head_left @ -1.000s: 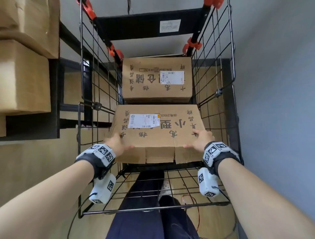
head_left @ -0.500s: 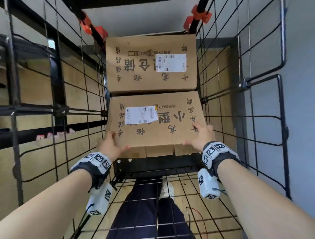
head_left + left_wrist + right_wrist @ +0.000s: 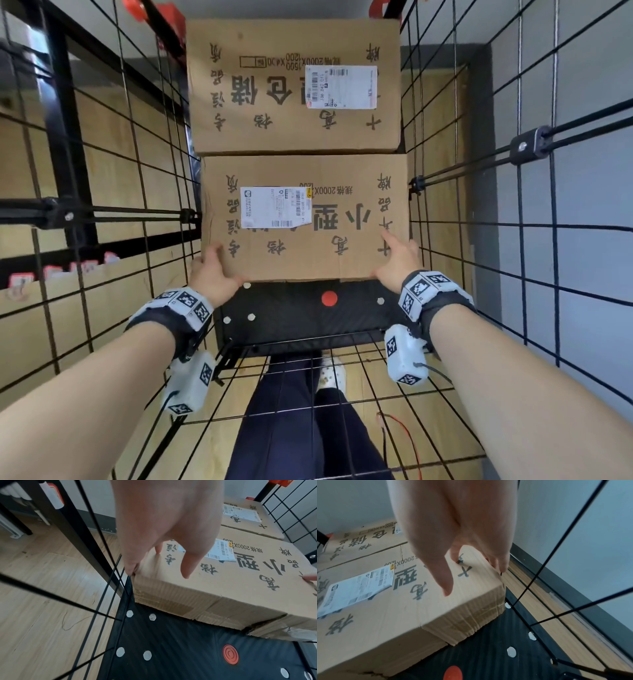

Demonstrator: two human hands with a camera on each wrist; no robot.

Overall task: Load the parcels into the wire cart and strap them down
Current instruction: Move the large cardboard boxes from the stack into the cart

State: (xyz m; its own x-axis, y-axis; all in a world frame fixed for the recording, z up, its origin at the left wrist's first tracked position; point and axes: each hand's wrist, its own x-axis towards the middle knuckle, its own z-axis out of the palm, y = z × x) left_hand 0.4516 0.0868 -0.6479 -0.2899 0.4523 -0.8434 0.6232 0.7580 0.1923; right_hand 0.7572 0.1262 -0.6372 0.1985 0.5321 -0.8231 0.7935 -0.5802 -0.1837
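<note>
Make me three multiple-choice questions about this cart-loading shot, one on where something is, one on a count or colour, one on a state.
1. Where does the near cardboard box sit?
A. On the black cart floor, against the far cardboard box
B. On the wooden floor outside the cart
C. On a shelf

2. How many white shipping labels show in the head view?
A. None
B. Two
C. Five

3. What are the hands doing?
A. Both hang free
B. Only the right touches the box
C. The left hand and right hand each grip a near corner of the near box

Answers: 1 A, its bottom edge meets the floor and its far edge meets the other box. 2 B, one label on each box top. 3 C, thumbs lie on top and fingers wrap the sides.
</note>
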